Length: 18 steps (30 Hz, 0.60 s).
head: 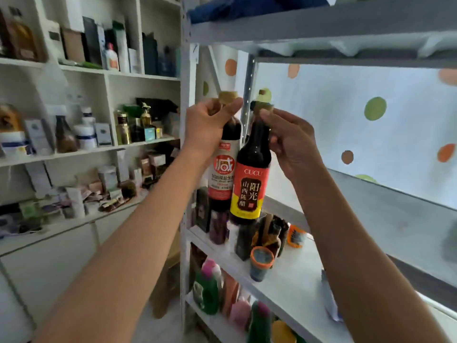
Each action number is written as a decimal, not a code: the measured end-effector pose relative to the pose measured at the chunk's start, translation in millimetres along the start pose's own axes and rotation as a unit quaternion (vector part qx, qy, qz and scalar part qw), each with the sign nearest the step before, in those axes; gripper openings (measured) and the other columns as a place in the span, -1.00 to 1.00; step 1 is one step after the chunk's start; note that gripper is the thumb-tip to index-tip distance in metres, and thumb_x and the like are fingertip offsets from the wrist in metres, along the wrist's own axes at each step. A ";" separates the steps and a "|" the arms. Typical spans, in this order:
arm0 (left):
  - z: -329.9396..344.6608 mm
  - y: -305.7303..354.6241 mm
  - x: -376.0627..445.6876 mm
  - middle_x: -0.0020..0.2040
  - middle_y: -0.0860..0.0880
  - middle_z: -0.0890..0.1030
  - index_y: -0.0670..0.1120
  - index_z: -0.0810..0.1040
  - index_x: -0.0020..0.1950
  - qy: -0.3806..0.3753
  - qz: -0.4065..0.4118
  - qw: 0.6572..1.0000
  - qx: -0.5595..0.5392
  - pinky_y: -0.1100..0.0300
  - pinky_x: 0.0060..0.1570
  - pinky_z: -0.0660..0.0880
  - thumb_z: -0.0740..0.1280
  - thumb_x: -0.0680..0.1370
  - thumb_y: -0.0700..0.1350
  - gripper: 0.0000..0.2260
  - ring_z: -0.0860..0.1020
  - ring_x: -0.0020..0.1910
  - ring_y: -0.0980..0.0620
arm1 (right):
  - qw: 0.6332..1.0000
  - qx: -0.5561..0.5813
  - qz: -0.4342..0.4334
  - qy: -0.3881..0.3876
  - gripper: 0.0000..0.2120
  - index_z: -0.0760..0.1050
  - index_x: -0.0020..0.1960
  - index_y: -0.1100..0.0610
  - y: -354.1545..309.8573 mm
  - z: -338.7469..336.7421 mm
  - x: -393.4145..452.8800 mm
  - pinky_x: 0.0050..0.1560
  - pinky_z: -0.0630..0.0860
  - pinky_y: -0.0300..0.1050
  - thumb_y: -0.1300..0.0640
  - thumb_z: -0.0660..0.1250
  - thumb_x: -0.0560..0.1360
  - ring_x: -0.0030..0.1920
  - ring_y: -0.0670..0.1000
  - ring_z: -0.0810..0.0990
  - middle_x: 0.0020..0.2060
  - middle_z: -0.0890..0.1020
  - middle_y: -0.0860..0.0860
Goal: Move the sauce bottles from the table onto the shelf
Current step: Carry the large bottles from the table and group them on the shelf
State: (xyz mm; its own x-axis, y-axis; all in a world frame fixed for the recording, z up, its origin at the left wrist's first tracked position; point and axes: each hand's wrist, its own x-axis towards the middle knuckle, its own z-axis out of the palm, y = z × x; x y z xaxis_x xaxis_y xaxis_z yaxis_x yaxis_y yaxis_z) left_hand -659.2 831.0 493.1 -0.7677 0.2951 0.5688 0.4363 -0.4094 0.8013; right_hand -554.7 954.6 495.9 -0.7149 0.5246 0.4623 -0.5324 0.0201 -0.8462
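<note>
Holding two dark sauce bottles up in the air, in front of the grey metal shelf [321, 21]. Left hand [210, 125] curling round the neck of the soy sauce bottle [223, 174], hiding most of the neck and part of its tan cap. Right hand [291, 142] pinching the neck of the vinegar bottle [249, 184], the red and yellow label facing out. Bottles touching side by side, hanging over the lower shelf board [284, 283]. Blocking part of the jars behind them. Sitting below: an orange-rimmed cup [261, 262] and a green jug [206, 293]. Blurring on the white cupboard [106, 78], small boxes too fuzzy to name.
</note>
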 end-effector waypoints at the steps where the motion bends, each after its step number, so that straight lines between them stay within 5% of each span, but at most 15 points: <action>1: 5.8 -5.1 14.7 -0.28 -0.08 0.66 -0.16 0.64 -0.15 -0.014 0.004 1.000 -0.003 -0.13 -0.05 0.60 0.53 0.41 0.00 -0.76 0.63 -0.29 -0.05 | 1.000 -0.013 -0.004 0.023 -0.92 0.68 -0.08 0.25 0.7 -3.3 12.4 -0.52 0.22 -0.27 0.24 0.47 0.45 -0.52 -0.09 0.35 -0.34 0.62 0.06; 8: 62.7 -57.5 81.1 -0.19 -0.19 0.68 -0.17 0.64 -0.16 -0.039 -0.006 0.999 0.034 -0.23 -0.05 0.58 0.51 0.38 0.13 -0.65 0.65 -0.15 -0.24 | 0.991 -0.077 -0.005 0.105 -0.89 0.71 -0.05 0.16 8.6 -43.6 75.0 -0.22 0.45 -0.14 0.23 0.48 0.42 -0.28 0.02 0.47 -0.21 0.66 0.11; 12: 92.6 -88.2 98.9 -0.20 -0.13 0.69 -0.13 0.65 -0.17 -0.029 -0.024 0.998 0.046 -0.20 -0.04 0.59 0.49 0.40 0.12 -0.69 0.67 -0.17 -0.15 | 0.987 -0.113 -0.002 0.117 -0.86 0.70 0.01 0.18 15.7 -67.1 99.1 -0.18 0.43 -0.11 0.24 0.46 0.45 -0.42 -0.09 0.43 -0.24 0.62 0.09; 18: 125.5 -130.8 115.2 -0.29 0.01 0.62 0.02 0.55 -0.23 -0.047 -0.010 0.992 0.112 -0.06 -0.11 0.54 0.40 0.51 0.11 -0.79 0.60 -0.26 0.04 | 0.985 -0.092 0.001 0.147 -0.89 0.68 -0.02 0.14 46.8 -93.4 114.2 -0.44 0.39 -0.31 0.27 0.44 0.47 -0.51 -0.12 0.40 -0.34 0.57 0.04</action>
State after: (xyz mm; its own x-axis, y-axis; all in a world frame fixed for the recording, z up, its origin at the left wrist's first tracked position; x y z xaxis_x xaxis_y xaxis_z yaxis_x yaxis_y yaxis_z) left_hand -745.8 1027.0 477.1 -0.7346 0.3855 0.5584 0.5230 -0.2026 0.8279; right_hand -618.9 1094.9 484.3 -0.5392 0.7479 0.3872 -0.4210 0.1589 -0.8930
